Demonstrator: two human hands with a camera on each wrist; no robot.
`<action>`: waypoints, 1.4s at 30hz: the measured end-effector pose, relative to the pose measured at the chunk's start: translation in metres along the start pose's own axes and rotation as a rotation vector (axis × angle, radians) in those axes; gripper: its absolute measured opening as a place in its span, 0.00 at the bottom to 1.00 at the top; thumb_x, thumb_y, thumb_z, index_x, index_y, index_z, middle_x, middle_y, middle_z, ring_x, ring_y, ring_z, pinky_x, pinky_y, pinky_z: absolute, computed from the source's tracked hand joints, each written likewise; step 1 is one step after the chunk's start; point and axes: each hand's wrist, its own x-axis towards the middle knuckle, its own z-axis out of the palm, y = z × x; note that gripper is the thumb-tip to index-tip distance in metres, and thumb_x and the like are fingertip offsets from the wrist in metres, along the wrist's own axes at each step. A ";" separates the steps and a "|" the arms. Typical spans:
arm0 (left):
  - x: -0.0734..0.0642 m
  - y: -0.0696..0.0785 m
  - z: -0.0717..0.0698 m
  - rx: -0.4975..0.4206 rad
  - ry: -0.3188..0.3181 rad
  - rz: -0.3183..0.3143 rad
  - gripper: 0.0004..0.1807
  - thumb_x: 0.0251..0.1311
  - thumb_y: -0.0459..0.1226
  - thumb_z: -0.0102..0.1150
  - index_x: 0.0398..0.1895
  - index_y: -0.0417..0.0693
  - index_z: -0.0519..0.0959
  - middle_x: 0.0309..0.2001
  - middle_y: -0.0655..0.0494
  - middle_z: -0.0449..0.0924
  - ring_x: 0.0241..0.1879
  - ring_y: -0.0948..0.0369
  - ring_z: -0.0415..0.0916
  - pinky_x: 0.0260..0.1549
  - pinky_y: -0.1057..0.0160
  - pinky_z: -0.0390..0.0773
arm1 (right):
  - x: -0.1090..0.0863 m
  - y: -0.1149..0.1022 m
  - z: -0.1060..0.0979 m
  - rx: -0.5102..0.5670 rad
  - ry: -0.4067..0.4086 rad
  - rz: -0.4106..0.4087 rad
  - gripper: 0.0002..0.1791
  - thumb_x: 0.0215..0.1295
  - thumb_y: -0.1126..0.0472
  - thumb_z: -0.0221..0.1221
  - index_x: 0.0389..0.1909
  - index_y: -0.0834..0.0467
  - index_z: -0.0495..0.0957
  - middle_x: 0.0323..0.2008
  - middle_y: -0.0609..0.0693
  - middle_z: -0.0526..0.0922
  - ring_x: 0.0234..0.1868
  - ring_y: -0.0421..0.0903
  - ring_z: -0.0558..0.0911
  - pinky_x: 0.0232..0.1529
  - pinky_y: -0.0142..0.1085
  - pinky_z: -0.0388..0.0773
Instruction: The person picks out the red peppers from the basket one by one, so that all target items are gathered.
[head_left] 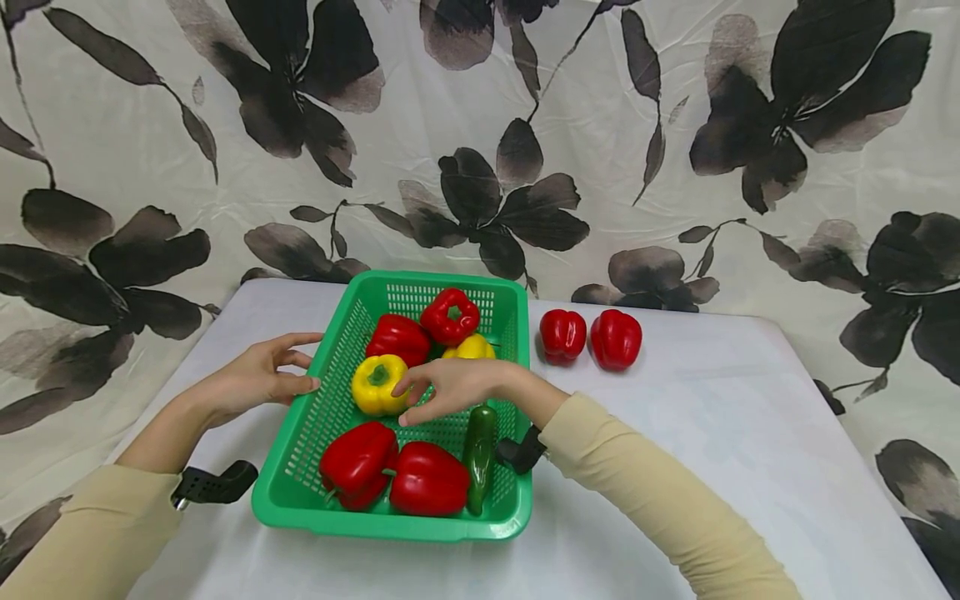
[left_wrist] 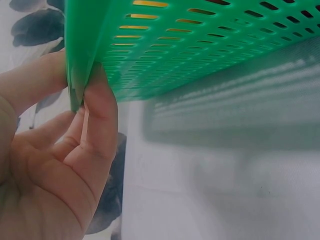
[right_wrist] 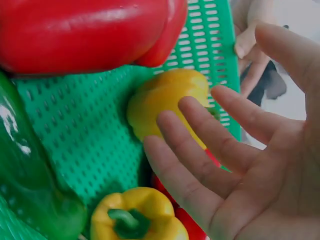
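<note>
My left hand pinches the left rim of the green plastic basket, its thumb and fingers on either side of the edge in the left wrist view. Over the basket reaches my right hand, fingers spread and holding nothing. Its fingertips overlap a yellow bell pepper in the head view. Partly behind that hand is a second yellow bell pepper. Two red bell peppers lie at the basket's near end, beside a dark green cucumber-like vegetable. Two more red bell peppers sit at the far end.
Two red bell peppers stand on the white-covered table just right of the basket's far corner. A white cloth with dark flowers hangs behind the table. Each wrist wears a black band.
</note>
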 end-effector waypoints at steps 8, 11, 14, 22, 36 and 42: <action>0.000 0.002 0.000 0.010 0.001 0.001 0.44 0.56 0.40 0.61 0.71 0.43 0.47 0.52 0.35 0.67 0.38 0.53 0.79 0.39 0.54 0.81 | 0.008 0.004 0.009 0.057 -0.064 0.015 0.28 0.60 0.49 0.59 0.60 0.56 0.68 0.46 0.44 0.76 0.48 0.40 0.73 0.44 0.28 0.75; -0.001 0.002 0.000 0.012 -0.001 0.000 0.44 0.56 0.40 0.61 0.71 0.43 0.47 0.52 0.35 0.67 0.38 0.53 0.79 0.39 0.54 0.81 | 0.010 0.004 0.010 0.080 -0.081 0.030 0.29 0.60 0.49 0.59 0.60 0.55 0.68 0.46 0.44 0.76 0.47 0.40 0.73 0.45 0.30 0.75; -0.001 0.003 0.000 0.013 -0.001 0.000 0.44 0.56 0.40 0.61 0.71 0.43 0.47 0.52 0.35 0.67 0.38 0.53 0.79 0.39 0.54 0.81 | 0.011 0.004 0.010 0.100 -0.111 0.055 0.28 0.60 0.50 0.59 0.60 0.54 0.68 0.46 0.44 0.76 0.45 0.40 0.73 0.44 0.34 0.77; -0.001 0.002 0.001 0.013 0.003 0.004 0.44 0.56 0.39 0.61 0.71 0.43 0.47 0.52 0.35 0.67 0.37 0.53 0.79 0.39 0.54 0.81 | 0.014 0.005 0.011 0.059 -0.224 0.124 0.28 0.60 0.50 0.59 0.60 0.52 0.67 0.52 0.47 0.76 0.46 0.37 0.74 0.44 0.35 0.79; 0.002 -0.002 0.001 -0.002 -0.003 0.008 0.45 0.56 0.39 0.61 0.71 0.43 0.46 0.52 0.35 0.67 0.37 0.53 0.80 0.38 0.54 0.81 | 0.022 0.007 0.026 -0.145 -0.348 0.154 0.34 0.58 0.45 0.59 0.64 0.53 0.64 0.52 0.43 0.71 0.49 0.37 0.69 0.47 0.27 0.73; 0.002 -0.002 0.001 0.002 -0.002 0.006 0.45 0.56 0.40 0.61 0.71 0.44 0.46 0.52 0.35 0.68 0.38 0.54 0.79 0.38 0.54 0.81 | 0.022 0.006 0.026 -0.137 -0.361 0.165 0.35 0.59 0.46 0.59 0.65 0.54 0.63 0.50 0.43 0.71 0.48 0.37 0.70 0.46 0.28 0.74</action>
